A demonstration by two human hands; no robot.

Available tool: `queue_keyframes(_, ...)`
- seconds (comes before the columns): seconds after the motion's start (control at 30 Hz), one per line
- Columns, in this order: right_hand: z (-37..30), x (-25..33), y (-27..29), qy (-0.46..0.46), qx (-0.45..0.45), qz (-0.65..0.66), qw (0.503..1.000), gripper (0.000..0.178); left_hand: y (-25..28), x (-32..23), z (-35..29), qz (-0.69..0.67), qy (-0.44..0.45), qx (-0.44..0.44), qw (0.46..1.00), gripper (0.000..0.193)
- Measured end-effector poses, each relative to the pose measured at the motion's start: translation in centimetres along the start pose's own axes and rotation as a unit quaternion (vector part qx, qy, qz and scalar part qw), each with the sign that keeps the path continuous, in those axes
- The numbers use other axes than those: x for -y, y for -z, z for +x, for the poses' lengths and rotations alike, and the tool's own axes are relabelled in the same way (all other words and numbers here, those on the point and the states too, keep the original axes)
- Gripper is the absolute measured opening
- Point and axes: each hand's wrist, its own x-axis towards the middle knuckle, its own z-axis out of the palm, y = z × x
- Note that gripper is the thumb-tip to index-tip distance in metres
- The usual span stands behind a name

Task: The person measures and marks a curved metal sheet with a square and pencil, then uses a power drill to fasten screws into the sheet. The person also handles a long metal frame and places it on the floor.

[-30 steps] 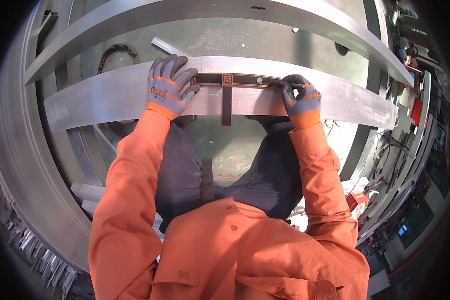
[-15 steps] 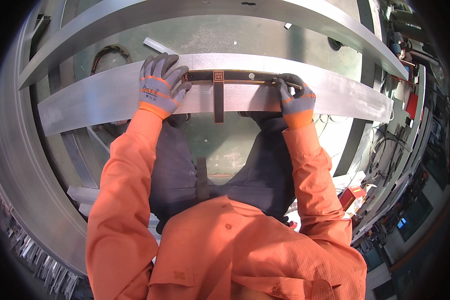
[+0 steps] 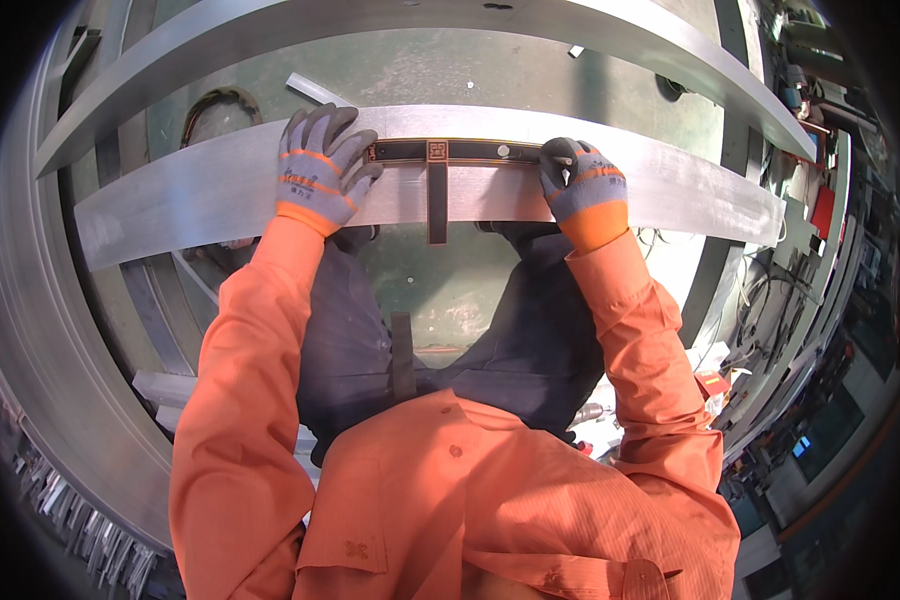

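Note:
A black T-shaped piece with copper-coloured edges (image 3: 437,200) and a square fretwork ornament at its joint lies across a broad silver metal bar (image 3: 690,185). Its stem overhangs the bar's near edge. My left hand (image 3: 320,165), in a grey glove with orange bands, rests on the bar, thumb and index finger closing on the piece's left end. At the right end is my gloved right hand (image 3: 588,185), its fingers curled and its thumb and index finger bent toward each other. Those fingers cover the end of the piece and hide whatever they hold.
Another long metal bar (image 3: 390,22) crosses beyond the first. Wide metal profiles (image 3: 30,330) run along the left side. A short offcut (image 3: 315,90) and a coiled hose (image 3: 220,100) lie on the green floor. Cables (image 3: 770,300) and a red box (image 3: 712,383) are at the right.
My right hand has shifted left along the bar and turned, covering the piece's right end. A thin stick-like thing seen in it earlier is now hidden. The left hand stays in place.

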Motion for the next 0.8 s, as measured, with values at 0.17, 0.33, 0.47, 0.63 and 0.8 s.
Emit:
queue_keyframes(0.17, -0.6, -0.5, -0.5, 0.016, -0.043, 0.051, 0.998, 0.016, 0.1, -0.1, 0.0, 0.007, 0.005, 0.01, 1.0, 0.045)
queue_keyframes(0.33, -0.5, -0.4, -0.5, 0.017, -0.047, 0.036, 0.998, 0.017, 0.3, -0.1, 0.1, 0.008, 0.004, 0.01, 1.0, 0.044)
queue_keyframes(0.47, 0.0, -1.2, -1.1, 0.0, -0.051, 0.02, 0.998, 0.015, 0.2, -0.1, 0.0, 0.005, 0.015, 0.007, 1.0, 0.038)
queue_keyframes(0.63, 0.0, -0.4, -0.4, -0.015, -0.042, 0.062, 0.997, 0.01, 0.3, -0.1, 0.0, 0.006, 0.018, 0.008, 1.0, 0.038)
queue_keyframes(0.8, -0.9, -0.7, -0.8, -0.025, -0.077, 0.092, 0.993, 0.011, 0.3, -0.2, -0.1, 0.007, 0.027, 0.02, 0.999, 0.039)
